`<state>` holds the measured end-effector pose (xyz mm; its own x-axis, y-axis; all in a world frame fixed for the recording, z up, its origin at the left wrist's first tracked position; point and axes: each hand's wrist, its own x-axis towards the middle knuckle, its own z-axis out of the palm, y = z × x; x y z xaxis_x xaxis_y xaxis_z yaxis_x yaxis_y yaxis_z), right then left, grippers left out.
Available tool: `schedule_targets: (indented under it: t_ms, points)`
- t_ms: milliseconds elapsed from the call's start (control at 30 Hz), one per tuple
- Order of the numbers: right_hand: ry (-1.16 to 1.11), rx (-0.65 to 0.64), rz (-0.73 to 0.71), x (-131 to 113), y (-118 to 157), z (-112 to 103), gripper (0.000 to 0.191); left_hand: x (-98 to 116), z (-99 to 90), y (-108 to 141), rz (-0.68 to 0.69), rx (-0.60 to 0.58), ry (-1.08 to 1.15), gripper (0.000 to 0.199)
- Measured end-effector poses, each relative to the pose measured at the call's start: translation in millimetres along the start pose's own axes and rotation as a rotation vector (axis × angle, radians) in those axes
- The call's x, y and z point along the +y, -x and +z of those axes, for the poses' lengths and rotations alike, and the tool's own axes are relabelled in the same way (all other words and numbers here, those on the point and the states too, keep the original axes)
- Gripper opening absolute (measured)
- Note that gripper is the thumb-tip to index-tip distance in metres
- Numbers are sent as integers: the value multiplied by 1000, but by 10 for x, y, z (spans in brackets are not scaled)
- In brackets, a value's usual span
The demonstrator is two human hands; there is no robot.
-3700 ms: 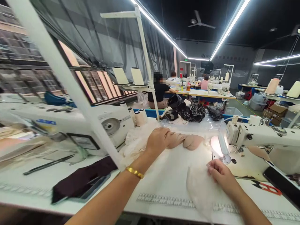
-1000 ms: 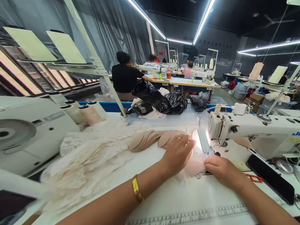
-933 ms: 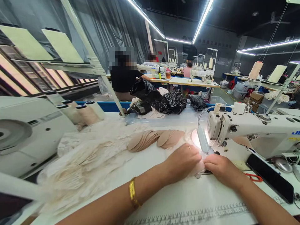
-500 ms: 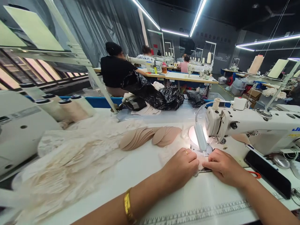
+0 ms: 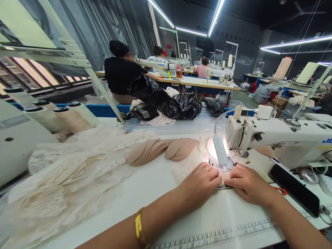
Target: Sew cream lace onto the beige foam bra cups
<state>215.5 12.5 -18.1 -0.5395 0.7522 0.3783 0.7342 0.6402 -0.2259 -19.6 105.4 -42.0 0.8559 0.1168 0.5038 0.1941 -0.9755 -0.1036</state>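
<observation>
Close under the head of a white sewing machine (image 5: pixel 261 133), my left hand (image 5: pixel 201 183) has its fingers closed on pale, thin fabric (image 5: pixel 224 177). Facing it, my right hand (image 5: pixel 249 183) pinches the same fabric from the other side, thumb and fingers bent together. A small lamp (image 5: pixel 220 149) on a bendable neck lights the spot; the needle and much of the fabric are hidden behind it and my fingers. Whitish lace (image 5: pixel 183 169) spreads beside my left hand. Beyond it lie overlapping beige oval pads (image 5: pixel 145 152).
A heap of cream lace (image 5: pixel 59 186) covers the table's left side, with thread cones (image 5: pixel 70 119) behind. A phone (image 5: pixel 295 190), orange-handled tool (image 5: pixel 281 190) and printed ruler scale (image 5: pixel 223 235) are near my right arm. Black plastic bags (image 5: pixel 166 102) lie across the table; a co-worker (image 5: pixel 123 72) sits beyond.
The view has shifted slightly, so the lace, pads and cones appear a little farther left. Both hands stay at the machine with the fabric, their fingers almost unchanged.
</observation>
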Motion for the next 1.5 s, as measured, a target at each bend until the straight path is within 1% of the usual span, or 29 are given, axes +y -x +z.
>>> schedule_targets:
  t_ms: [67, 233, 367, 467, 567, 667, 867, 1033, 1233, 1367, 1500]
  points:
    - [5, -9, 1, 2, 1, -8, 36, -4, 19, 16, -12, -14, 28, 18]
    - [11, -31, 13, 20, 18, -3, 35, 1, 34, 3, -1, 24, 72, 17]
    - [6, -22, 31, 17, 17, 13, 31, 16, 13, -29, 7, 7, 81, 20]
    - [18, -24, 50, 7, 7, 29, 27, 8, 28, -34, -6, -6, 78, 19]
    - [27, -22, 77, 20, 2, 66, 26, -25, 61, -41, -9, 9, 84, 16]
    - [23, 6, 94, 60, 3, 123, 27, -69, 84, -69, -12, 20, 94, 16]
    - [52, 51, 135, 134, -14, 205, 24, -168, 106, -167, -34, -34, 82, 17]
    - [71, 95, 166, 161, -40, 236, 28, -247, 103, -237, -66, -50, 81, 20]
    - [93, 100, 188, 194, -37, 274, 29, -253, 74, -268, -107, -58, 118, 21]
    - [99, 100, 187, 207, -16, 280, 29, -249, 122, -272, -93, -41, 92, 18]
    - [116, 92, 205, 207, -13, 277, 27, -288, 170, -290, -107, -47, 30, 18]
